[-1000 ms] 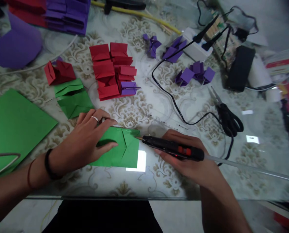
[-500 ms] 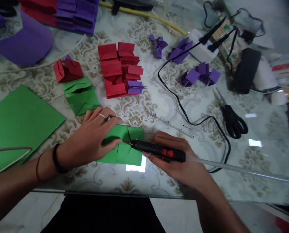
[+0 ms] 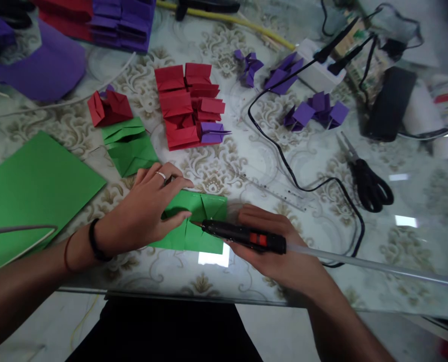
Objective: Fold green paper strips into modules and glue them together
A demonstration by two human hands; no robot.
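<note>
My right hand is wrapped around a black hot glue gun with a red switch and a long clear glue stick running out of its back. The nozzle points left, over the middle of a folded green paper on the table. My left hand holds that paper at its left part, thumb on the fold near the nozzle and fingers at the upper edge. Whether glue is coming out I cannot tell. Behind my left hand sits another folded green piece, touching a small red folded piece.
Red folded pieces stand joined beyond my hands. Purple folded pieces, black scissors, a clear ruler and a black cord from a white power strip lie rightward. A green sheet lies left.
The whole view has shifted slightly. Both hands keep nearly the same places on the paper and the glue gun, with the nozzle a little lower relative to my left thumb.
</note>
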